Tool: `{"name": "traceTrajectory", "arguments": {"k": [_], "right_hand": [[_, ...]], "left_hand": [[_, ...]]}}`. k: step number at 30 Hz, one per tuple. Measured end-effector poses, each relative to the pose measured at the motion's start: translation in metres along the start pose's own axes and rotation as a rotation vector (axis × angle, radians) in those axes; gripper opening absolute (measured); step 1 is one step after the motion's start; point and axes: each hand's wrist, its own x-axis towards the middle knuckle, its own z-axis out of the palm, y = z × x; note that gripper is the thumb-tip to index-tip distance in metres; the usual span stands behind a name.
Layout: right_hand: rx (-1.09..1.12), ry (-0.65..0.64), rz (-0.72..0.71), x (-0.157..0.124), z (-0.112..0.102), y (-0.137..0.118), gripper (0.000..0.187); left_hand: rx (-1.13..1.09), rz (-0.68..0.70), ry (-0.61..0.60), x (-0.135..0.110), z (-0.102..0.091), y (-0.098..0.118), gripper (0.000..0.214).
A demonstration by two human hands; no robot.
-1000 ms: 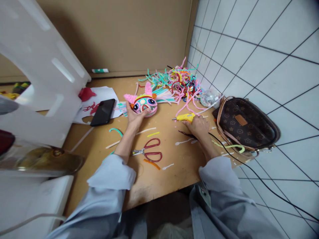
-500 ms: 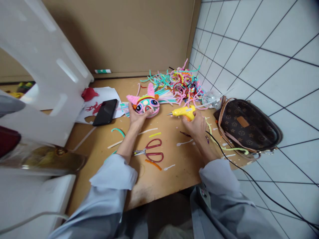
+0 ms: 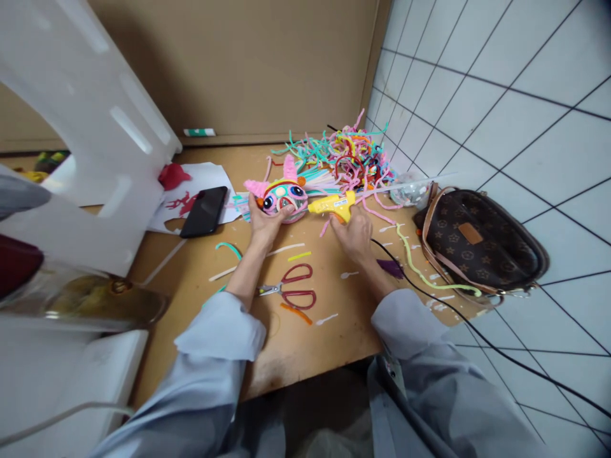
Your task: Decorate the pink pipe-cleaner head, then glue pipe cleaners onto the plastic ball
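Note:
My left hand (image 3: 265, 221) grips a pink pipe-cleaner animal head (image 3: 285, 196) with ears, big blue eyes and an open mouth; its thumb lies along the lower edge. In my right hand (image 3: 353, 234) is a yellow hot glue gun (image 3: 333, 205), fingers wrapped round its handle. The gun's nozzle points left, at the head's right side; whether it touches cannot be made out. A clear glue stick (image 3: 382, 189) juts from its back. Red-handled scissors (image 3: 289, 288) lie below the hands, among cut pipe-cleaner pieces, an orange one (image 3: 296, 313) and a yellow one (image 3: 299, 256).
A tangle of coloured pipe cleaners (image 3: 353, 156) lies at the back. On the right sits a brown handbag (image 3: 482, 238), with the gun's black cord (image 3: 443, 305) running past it. A black phone (image 3: 204, 212) rests on paper at left, near a white plastic panel (image 3: 119, 114).
My right hand has brought the glue gun leftward, its nozzle now against or close to the animal head. My left hand keeps its hold on the head. The view has shifted slightly.

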Motion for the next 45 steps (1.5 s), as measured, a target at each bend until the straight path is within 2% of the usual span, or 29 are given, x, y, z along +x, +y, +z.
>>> {"name": "traceTrajectory", "arguments": {"k": [5, 12, 19, 27, 40, 45], "right_hand": [[0.019, 0.001, -0.009, 0.000, 0.007, -0.005, 0.028], [0.011, -0.011, -0.010, -0.001, 0.008, -0.007, 0.029], [0.051, 0.050, -0.031, 0.001, 0.016, 0.000, 0.025], [0.059, 0.054, -0.038, 0.002, 0.018, 0.002, 0.025], [0.011, -0.035, -0.001, 0.003, 0.012, -0.001, 0.029], [0.015, -0.025, -0.003, 0.004, 0.014, -0.001, 0.027]], "left_hand": [[-0.004, -0.058, 0.014, 0.000, -0.002, 0.001, 0.119], [0.004, -0.040, 0.008, -0.001, -0.002, 0.002, 0.115], [-0.019, -0.071, 0.038, 0.001, -0.002, 0.001, 0.121], [-0.021, -0.104, 0.073, -0.004, 0.003, 0.012, 0.126], [-0.036, -0.081, 0.041, -0.005, 0.003, 0.013, 0.124], [-0.026, -0.077, 0.035, -0.005, 0.003, 0.015, 0.124]]}}
